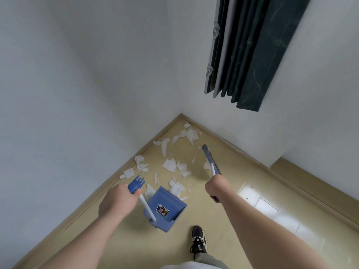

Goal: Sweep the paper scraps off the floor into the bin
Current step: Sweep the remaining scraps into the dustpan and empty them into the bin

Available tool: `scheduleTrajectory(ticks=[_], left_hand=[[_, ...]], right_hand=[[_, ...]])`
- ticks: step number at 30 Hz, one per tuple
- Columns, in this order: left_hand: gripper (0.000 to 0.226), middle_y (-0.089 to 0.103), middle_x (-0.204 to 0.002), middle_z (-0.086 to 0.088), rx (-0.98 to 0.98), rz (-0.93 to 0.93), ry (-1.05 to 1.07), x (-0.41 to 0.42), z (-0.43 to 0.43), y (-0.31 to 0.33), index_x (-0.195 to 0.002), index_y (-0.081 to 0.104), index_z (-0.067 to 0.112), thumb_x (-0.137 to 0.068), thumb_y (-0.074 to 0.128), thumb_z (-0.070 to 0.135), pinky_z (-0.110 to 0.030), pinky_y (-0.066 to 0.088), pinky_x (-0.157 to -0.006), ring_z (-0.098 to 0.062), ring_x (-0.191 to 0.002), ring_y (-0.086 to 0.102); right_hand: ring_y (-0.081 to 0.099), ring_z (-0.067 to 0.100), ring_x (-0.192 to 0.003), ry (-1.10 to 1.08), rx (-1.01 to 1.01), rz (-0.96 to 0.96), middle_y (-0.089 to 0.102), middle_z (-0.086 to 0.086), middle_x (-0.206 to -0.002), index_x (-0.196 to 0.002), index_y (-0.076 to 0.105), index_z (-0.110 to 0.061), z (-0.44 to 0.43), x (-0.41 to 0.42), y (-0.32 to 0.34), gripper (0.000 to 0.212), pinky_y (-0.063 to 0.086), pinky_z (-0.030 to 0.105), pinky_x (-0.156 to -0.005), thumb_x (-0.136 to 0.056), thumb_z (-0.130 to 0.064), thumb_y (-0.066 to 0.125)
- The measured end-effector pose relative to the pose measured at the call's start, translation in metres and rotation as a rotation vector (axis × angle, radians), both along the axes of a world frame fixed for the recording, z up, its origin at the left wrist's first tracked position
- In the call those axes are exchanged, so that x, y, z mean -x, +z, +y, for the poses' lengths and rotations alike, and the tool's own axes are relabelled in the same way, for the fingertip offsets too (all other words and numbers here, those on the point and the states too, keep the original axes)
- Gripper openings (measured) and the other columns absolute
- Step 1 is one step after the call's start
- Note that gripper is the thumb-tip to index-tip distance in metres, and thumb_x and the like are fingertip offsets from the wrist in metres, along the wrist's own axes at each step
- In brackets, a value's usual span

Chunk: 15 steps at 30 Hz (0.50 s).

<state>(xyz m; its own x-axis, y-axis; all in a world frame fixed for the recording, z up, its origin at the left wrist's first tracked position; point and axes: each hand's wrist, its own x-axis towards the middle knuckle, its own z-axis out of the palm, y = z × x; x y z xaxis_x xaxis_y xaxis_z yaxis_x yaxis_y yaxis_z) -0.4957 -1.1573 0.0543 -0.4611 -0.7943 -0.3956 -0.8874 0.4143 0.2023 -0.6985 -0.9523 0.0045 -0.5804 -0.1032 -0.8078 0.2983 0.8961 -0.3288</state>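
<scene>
Several torn white paper scraps point(169, 164) lie spread over the beige floor in the corner of the room. A blue dustpan point(165, 208) stands on the floor below them, its mouth facing the scraps. My left hand point(116, 202) grips the top of its white handle, where a blue comb-like end sticks out. My right hand point(215, 188) holds the broom handle. The blue broom head point(210, 159) reaches the floor to the right of the scraps, beside one piece.
Two white walls meet at the corner point(181, 114) with beige skirting along each. A dark curtain point(250, 49) hangs on the right wall. My shoe point(198, 240) stands just below the dustpan. Pale glossy tiles point(272, 208) lie to the right.
</scene>
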Motion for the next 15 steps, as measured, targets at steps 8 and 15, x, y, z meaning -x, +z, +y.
scheduleTrajectory(ticks=[8, 15], left_hand=[[0.036, 0.063, -0.067, 0.004, 0.007, -0.016, 0.012, 0.062, -0.04, 0.002, -0.073, 0.061, 0.024, -0.091, 0.056, 0.055, -0.028, 0.05, -0.058, -0.017, -0.062, 0.062], [0.035, 0.06, -0.068, 0.004, 0.04, 0.021, -0.007, 0.091, -0.079, 0.015, -0.071, 0.056, 0.023, -0.092, 0.057, 0.052, -0.023, 0.038, -0.05, -0.014, -0.059, 0.055]], right_hand=[[0.035, 0.017, -0.052, -0.316, -0.046, -0.187, 0.044, 0.009, -0.064, -0.077, 0.033, -0.001, -0.053, 0.072, -0.018, 0.02, 0.032, 0.022, -0.048, -0.097, -0.003, 0.037], [0.037, 0.018, -0.043, -0.512, 0.023, -0.209, 0.045, 0.009, -0.058, -0.075, 0.049, -0.002, -0.082, 0.083, -0.029, 0.016, 0.036, 0.017, -0.035, -0.091, -0.003, 0.045]])
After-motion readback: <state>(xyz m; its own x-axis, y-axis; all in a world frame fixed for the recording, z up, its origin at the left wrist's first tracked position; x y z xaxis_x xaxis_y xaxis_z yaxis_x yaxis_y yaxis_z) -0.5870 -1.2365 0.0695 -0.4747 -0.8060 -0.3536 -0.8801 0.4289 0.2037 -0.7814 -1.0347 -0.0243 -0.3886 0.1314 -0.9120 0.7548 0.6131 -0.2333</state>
